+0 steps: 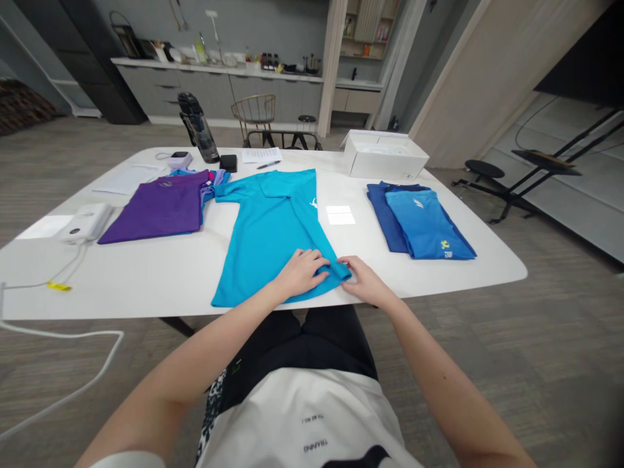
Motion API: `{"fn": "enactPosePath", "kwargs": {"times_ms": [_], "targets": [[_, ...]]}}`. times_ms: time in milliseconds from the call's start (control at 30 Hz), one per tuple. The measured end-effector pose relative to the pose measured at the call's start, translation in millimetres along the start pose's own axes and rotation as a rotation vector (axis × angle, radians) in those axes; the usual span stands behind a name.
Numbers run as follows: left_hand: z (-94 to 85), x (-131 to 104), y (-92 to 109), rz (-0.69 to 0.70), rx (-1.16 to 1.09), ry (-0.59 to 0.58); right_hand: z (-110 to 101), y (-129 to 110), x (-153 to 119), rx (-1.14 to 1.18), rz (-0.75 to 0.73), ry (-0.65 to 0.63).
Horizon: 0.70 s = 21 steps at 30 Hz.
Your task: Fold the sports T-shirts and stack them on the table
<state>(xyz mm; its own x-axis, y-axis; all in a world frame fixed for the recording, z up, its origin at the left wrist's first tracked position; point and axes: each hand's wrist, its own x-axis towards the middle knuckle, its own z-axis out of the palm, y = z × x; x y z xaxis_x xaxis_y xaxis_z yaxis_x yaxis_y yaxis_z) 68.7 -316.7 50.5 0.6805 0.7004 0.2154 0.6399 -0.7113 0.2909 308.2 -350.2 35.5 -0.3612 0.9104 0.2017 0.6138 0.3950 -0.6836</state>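
A turquoise T-shirt (266,234) lies on the white table, its right side folded inward so that a strip runs slantwise down to the lower right corner. On that lower part rests my left hand (303,272), palm down, its thumb apart from the slightly bent fingers. My right hand (359,279) pinches the folded fabric at the right corner, close to the table's front edge. A small white print shows near the shirt's upper right edge.
Left of the shirt lies a purple folded shirt (160,208) on other garments. Blue folded clothes (424,221) lie at right, behind them a white box (385,155). A dark bottle (197,127), a black wallet-like item (228,163), a pen (269,164) and a white device (86,223) with cable also stand about.
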Motion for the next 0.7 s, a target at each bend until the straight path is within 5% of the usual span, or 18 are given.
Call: {"fn": "enactPosePath", "kwargs": {"times_ms": [333,700], "targets": [[25.4,-12.0,52.1,-0.299,0.072,0.212,14.6,-11.4,-5.7,0.093,0.157,0.216],[17.0,-7.1,47.0,-0.358,-0.331,0.302,36.1,-29.6,-8.9,0.347,0.148,0.294]]}}
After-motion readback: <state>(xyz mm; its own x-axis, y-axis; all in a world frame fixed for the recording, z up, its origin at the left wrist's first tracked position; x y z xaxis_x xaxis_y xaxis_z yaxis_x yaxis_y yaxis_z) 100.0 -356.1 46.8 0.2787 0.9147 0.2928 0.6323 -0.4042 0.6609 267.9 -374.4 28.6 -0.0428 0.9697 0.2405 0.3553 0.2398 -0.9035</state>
